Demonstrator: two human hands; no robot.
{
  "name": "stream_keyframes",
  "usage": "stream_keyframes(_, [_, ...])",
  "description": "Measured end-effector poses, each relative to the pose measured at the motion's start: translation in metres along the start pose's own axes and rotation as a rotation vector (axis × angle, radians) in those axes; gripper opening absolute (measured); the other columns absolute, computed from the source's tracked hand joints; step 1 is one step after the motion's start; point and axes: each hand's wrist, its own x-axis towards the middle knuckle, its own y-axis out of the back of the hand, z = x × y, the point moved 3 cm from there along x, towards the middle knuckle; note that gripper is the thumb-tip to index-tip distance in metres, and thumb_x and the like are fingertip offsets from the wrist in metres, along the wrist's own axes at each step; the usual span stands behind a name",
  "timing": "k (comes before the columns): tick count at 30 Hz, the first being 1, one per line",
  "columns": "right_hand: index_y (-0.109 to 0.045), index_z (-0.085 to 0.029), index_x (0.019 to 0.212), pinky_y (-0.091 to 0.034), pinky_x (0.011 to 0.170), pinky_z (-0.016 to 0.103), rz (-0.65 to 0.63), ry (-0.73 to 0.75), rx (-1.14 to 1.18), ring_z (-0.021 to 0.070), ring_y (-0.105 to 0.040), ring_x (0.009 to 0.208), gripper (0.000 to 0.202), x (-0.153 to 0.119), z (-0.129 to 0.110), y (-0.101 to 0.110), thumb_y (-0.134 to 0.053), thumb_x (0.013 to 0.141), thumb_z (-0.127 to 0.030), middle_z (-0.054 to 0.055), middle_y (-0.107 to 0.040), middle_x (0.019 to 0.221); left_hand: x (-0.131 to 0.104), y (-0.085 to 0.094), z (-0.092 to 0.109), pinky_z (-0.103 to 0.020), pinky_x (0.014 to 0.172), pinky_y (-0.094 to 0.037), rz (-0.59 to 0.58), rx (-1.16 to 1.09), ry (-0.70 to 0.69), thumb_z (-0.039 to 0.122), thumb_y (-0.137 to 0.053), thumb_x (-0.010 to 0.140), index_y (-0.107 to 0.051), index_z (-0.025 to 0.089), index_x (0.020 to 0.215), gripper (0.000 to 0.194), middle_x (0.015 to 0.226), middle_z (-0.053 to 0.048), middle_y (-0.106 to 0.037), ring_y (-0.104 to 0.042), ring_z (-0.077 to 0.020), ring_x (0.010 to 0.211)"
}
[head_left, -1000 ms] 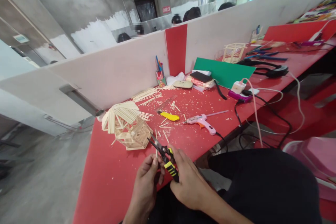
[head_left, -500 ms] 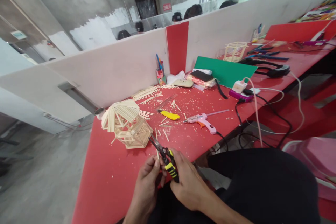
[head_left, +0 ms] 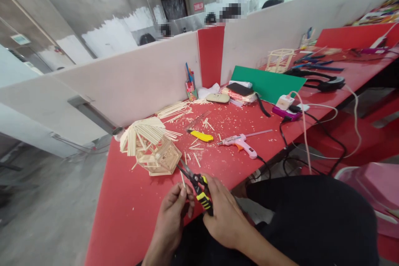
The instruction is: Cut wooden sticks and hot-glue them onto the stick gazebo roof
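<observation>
My left hand (head_left: 173, 212) pinches a short, thin wooden stick (head_left: 183, 179) near the front edge of the red table (head_left: 124, 216). Black pliers with yellow-marked handles (head_left: 204, 200) are held in my right hand (head_left: 224, 216), their jaws pointing up and left, just right of the stick. Beyond the plier tips stands a lantern-like wooden stick model (head_left: 165, 160), and a fan-shaped roof of sticks (head_left: 145, 133) rests against its upper left. A yellow cutter (head_left: 202, 136) and a pink glue gun (head_left: 241, 143) lie farther back.
Loose sticks (head_left: 174, 110) lie by the white partition (head_left: 149, 75). A pen cup (head_left: 191, 91), a green board (head_left: 268, 83) and a purple power strip (head_left: 286, 113) with cables sit farther right. Heads of people show behind the partition.
My left hand has shifted slightly left, bringing the stick away from the pliers; more of the stick shows. My right hand and the pliers have hardly moved.
</observation>
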Motion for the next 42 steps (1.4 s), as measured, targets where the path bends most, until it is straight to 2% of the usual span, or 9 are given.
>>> stream_keyframes(5, [-0.025,-0.012,0.141,-0.025,0.109,0.047,-0.026,0.009,-0.038,0.0280,-0.033,0.130,0.082,-0.001,0.001,0.002,-0.046,0.062,-0.011,0.015,-0.040,0.138,0.002,0.006,-0.002,-0.019,0.045,-0.038,0.038,0.069,-0.011,0.044,-0.071,0.071,-0.059,0.016,0.069,0.031,0.060,0.002,-0.054,-0.047,-0.0090,0.053])
stream_keyframes(10, [-0.028,-0.011,0.140,-0.027,0.109,0.044,-0.078,-0.012,-0.013,0.0259,-0.035,0.129,0.079,-0.001,-0.001,0.003,-0.046,0.063,-0.011,0.015,-0.041,0.138,0.003,0.012,0.001,-0.020,0.047,-0.038,0.053,0.243,-0.058,0.050,-0.069,0.071,-0.058,0.016,0.064,0.036,0.056,0.002,-0.053,-0.045,-0.0093,0.051])
stream_keyframes(15, [-0.030,-0.009,0.139,-0.029,0.108,0.041,-0.081,-0.012,0.012,0.0243,-0.039,0.125,0.076,0.000,-0.004,0.005,-0.045,0.064,-0.010,0.015,-0.045,0.133,0.001,0.014,0.008,-0.021,0.049,-0.042,0.072,0.349,-0.117,0.046,-0.067,0.073,-0.062,0.016,0.068,0.031,0.060,0.001,-0.057,-0.050,-0.0110,0.053])
stream_keyframes(19, [-0.031,-0.009,0.138,-0.029,0.107,0.042,-0.067,0.015,-0.024,0.0253,-0.040,0.123,0.077,-0.001,-0.003,0.002,-0.045,0.063,-0.011,0.015,-0.046,0.129,0.001,0.015,0.016,-0.023,0.059,-0.049,0.195,0.389,-0.239,0.037,-0.069,0.071,-0.067,0.019,0.090,0.027,0.079,-0.003,-0.068,-0.060,-0.0161,0.070])
stream_keyframes(24, [-0.028,-0.008,0.140,-0.028,0.106,0.045,-0.042,0.029,-0.055,0.0275,-0.040,0.121,0.080,-0.003,-0.002,-0.002,-0.046,0.062,-0.011,0.016,-0.046,0.125,0.001,0.016,0.018,-0.021,0.052,-0.047,0.330,0.516,-0.344,0.032,-0.066,0.072,-0.071,0.017,0.086,0.021,0.066,-0.001,-0.067,-0.055,-0.0125,0.055])
stream_keyframes(29, [-0.026,-0.010,0.140,-0.028,0.106,0.043,-0.028,0.027,-0.046,0.0265,-0.040,0.120,0.080,-0.002,-0.005,-0.001,-0.045,0.062,-0.012,0.015,-0.045,0.125,-0.001,0.015,0.013,-0.022,0.054,-0.050,0.370,0.485,-0.359,0.034,-0.067,0.073,-0.070,0.016,0.098,0.031,0.078,-0.004,-0.071,-0.059,-0.0140,0.060])
stream_keyframes(36, [-0.026,-0.011,0.140,-0.029,0.105,0.041,-0.045,0.010,-0.036,0.0258,-0.041,0.118,0.080,-0.001,-0.009,-0.003,-0.046,0.063,-0.013,0.014,-0.045,0.124,-0.004,0.013,0.013,-0.022,0.055,-0.051,0.449,0.537,-0.449,0.033,-0.066,0.072,-0.074,0.017,0.091,0.025,0.074,-0.003,-0.072,-0.063,-0.0150,0.059])
stream_keyframes(42, [-0.025,-0.008,0.140,-0.028,0.106,0.042,-0.064,0.006,-0.047,0.0265,-0.040,0.119,0.081,0.000,-0.012,-0.005,-0.047,0.063,-0.014,0.016,-0.045,0.124,-0.003,0.013,0.011,-0.024,0.061,-0.053,0.460,0.560,-0.514,0.031,-0.065,0.073,-0.075,0.019,0.086,0.021,0.073,-0.003,-0.072,-0.065,-0.0170,0.065])
